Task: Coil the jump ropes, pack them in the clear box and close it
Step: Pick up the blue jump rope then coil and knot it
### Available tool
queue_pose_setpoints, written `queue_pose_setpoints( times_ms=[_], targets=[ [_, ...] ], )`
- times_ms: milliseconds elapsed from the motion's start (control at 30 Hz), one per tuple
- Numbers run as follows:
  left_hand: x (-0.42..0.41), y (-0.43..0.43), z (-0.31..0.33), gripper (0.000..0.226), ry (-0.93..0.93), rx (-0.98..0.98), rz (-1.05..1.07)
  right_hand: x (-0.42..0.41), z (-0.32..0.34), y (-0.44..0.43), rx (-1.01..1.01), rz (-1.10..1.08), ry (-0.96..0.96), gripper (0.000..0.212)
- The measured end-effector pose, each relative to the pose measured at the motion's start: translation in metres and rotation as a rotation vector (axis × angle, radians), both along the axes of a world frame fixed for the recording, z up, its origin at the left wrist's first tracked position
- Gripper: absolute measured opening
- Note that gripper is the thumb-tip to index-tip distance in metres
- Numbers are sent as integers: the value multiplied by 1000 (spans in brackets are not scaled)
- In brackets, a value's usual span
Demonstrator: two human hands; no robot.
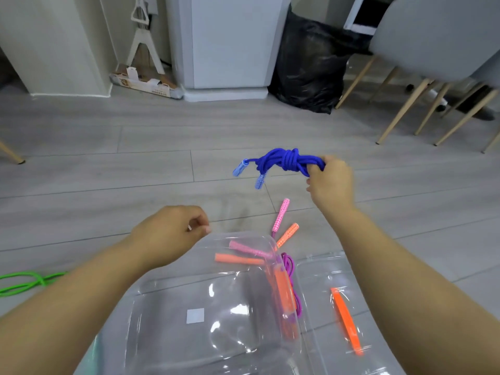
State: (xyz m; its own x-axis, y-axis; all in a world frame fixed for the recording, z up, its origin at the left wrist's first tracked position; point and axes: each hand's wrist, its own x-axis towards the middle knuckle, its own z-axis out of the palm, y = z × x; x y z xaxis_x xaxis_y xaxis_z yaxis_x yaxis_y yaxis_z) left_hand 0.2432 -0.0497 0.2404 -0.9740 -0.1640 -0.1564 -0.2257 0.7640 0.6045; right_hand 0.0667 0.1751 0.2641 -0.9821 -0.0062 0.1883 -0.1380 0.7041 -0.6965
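Note:
My right hand [331, 182] holds a coiled, knotted blue jump rope [284, 162] above the floor, its two pale blue handles dangling to the left. My left hand [173, 234] hovers at the far rim of the clear box [189, 320], fingers loosely curled with nothing in them. The box stands open on the floor in front of me. The clear lid [324, 280] with an orange latch [347, 320] lies to the box's right. Pink and orange jump ropes [286, 288] lie along the box's right side, their handles [282, 217] pointing away from me.
A green rope [24, 282] lies on the floor at the left. Beyond are a black rubbish bag [311, 66], a white cabinet [227, 44] and grey chairs with wooden legs [405, 109] at the right. Grey plank floor stretches ahead.

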Motion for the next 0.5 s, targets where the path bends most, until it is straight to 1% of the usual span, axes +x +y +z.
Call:
queue_pose_setpoints(
  times_ms=[167, 233, 300, 367, 433, 500],
  targets=[
    [-18, -2, -24, 10, -97, -93, -52, -10, -91, 25, 58, -37, -239, 19],
    [-22, -3, -32, 10, -136, -113, -73, -8, -117, 39, 69, -63, -332, 20],
    [-25, -2, -39, 9, -171, -133, -103, 0, -138, 53, 123, -64, -415, 18],
    [-27, 0, -44, 8, -190, -143, -132, 12, -155, 67, 195, -23, -489, 13],
    [-28, 2, -48, 8, -207, -159, -160, 24, -166, 79, 285, 65, -568, 8],
    [-28, 5, -49, 8, -230, -164, -184, 34, -169, 89, 421, 162, -639, 12]
  ],
)
